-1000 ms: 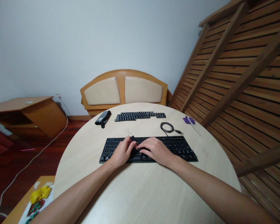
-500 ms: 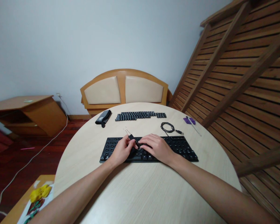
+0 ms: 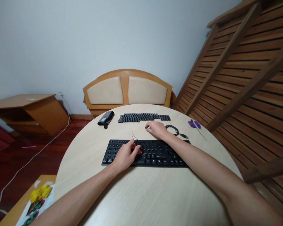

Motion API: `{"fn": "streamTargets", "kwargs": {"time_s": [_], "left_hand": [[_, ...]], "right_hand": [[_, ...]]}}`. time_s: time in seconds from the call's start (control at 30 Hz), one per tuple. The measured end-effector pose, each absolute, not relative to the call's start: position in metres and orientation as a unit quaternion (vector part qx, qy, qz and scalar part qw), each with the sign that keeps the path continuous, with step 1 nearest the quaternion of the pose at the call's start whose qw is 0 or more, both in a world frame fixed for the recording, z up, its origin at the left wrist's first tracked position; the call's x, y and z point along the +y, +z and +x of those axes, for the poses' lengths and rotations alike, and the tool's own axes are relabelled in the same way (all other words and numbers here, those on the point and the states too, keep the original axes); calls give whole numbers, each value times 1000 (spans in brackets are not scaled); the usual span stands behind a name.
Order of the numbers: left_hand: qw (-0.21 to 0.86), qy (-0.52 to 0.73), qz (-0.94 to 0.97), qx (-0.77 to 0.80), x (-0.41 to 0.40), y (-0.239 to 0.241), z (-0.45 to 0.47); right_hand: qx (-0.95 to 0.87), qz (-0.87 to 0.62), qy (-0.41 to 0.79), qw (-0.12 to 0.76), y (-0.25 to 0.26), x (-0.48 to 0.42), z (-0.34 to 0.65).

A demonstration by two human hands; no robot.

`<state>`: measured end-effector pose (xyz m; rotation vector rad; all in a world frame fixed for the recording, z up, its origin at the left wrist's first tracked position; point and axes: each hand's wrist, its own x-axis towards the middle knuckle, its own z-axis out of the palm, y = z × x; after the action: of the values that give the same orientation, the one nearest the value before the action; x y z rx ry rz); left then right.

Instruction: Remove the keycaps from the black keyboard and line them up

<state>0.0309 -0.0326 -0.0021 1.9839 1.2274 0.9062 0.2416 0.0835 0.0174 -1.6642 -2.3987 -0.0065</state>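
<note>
Keyboard (image 3: 157, 151) crosswise, puller (image 3: 142, 150) slanting away leftward

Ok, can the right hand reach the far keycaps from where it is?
Likely yes: the right hand is beyond the keyboard, just short of the far keycaps, and nothing visible stands between. It seems to pinch a dark piece, though.

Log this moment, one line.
left hand: holding wire-ended tool over keyboard | right hand: pinching small dark piece | keycaps: rows beyond keyboard
</note>
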Motion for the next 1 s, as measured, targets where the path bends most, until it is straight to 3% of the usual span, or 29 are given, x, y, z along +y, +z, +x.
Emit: {"fn": "streamTargets", "kwargs": {"time_s": [0.43,1.0], "left_hand": [[297,323,765,471,-34,-2,31],[296,333,765,465,-33,-4,30]], "right_hand": [[-781,-619,5,84,8,145,209],[-766,-636,6,91,7,162,199]]}}
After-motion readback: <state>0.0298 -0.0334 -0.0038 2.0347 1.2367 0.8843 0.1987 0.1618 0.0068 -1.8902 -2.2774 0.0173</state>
